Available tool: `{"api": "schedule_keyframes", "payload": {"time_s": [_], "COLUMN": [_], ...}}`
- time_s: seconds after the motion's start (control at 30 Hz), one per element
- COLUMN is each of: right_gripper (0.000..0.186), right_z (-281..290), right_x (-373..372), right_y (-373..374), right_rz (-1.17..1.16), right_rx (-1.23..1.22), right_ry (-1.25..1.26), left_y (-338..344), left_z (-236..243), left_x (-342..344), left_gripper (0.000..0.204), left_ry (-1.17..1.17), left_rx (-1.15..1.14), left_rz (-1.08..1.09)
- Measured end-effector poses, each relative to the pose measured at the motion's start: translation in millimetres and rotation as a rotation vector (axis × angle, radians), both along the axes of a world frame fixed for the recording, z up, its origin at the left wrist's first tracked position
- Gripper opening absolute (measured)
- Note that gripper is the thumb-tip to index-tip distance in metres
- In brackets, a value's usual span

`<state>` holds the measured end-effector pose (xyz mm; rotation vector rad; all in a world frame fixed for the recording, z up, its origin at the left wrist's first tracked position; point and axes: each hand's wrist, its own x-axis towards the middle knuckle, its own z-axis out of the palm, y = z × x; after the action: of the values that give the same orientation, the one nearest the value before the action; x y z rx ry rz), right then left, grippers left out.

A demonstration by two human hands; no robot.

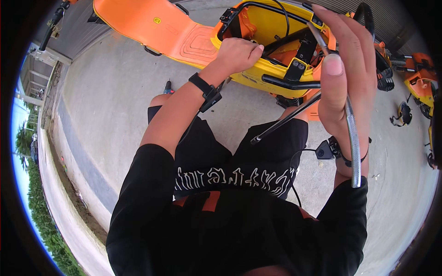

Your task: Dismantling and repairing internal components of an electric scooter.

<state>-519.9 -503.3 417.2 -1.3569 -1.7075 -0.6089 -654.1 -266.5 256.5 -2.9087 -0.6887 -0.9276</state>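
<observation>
The right hand (352, 78) grasps a slim metal bar (354, 147), pinning it between the thumb and the long, fairly straight fingers. The bar's lower length is silvery and finely knurled, with a rounded end; its upper stretch is smooth and pokes out above the thumb, near the yellow body. Beside the thumb a straight, dark, glossy rod (285, 120) slants down over the shorts (276, 152) to a blunt tip; whether it joins the bar is hidden behind the hand.

The left hand (239, 54) is folded, knuckles up and thumb forward, at the near rim of the yellow body (248, 80); the view does not tell whether it grips anything. That body is a smooth, moulded, tub-like shell, open on top, with a black bracket (297, 69) bolted across it and a round black tube (285, 83) along its flank. A long orange panel (147, 27), glossy and curved, with contoured ridges pressed into it, stretches off to the left.

Below lies pale, scuffed concrete (115, 78), and ribbed sheeting (317, 7) stands behind the shell
</observation>
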Motion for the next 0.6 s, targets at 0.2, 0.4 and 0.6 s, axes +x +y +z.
{"api": "schedule_keyframes", "payload": {"time_s": [0.2,0.4,0.6], "right_gripper": [0.036,0.045,0.046], "right_z": [66.0,108.7,147.2], "right_x": [-18.7,-19.6,-20.9], "right_y": [6.1,14.9,33.0], "right_rz": [0.159,-0.067,-0.274], "right_rx": [0.032,0.083,0.105], "right_ry": [0.054,-0.101,0.003], "left_y": [-2.7,-5.5,-2.1], "left_z": [13.5,18.5,24.7], "left_x": [-2.3,-3.2,-4.5], "left_gripper": [0.052,0.049,0.051], "left_ry": [0.153,0.172,0.239], "left_rx": [-0.125,-0.135,-0.152], "left_rz": [0.008,-0.010,-0.072]}}
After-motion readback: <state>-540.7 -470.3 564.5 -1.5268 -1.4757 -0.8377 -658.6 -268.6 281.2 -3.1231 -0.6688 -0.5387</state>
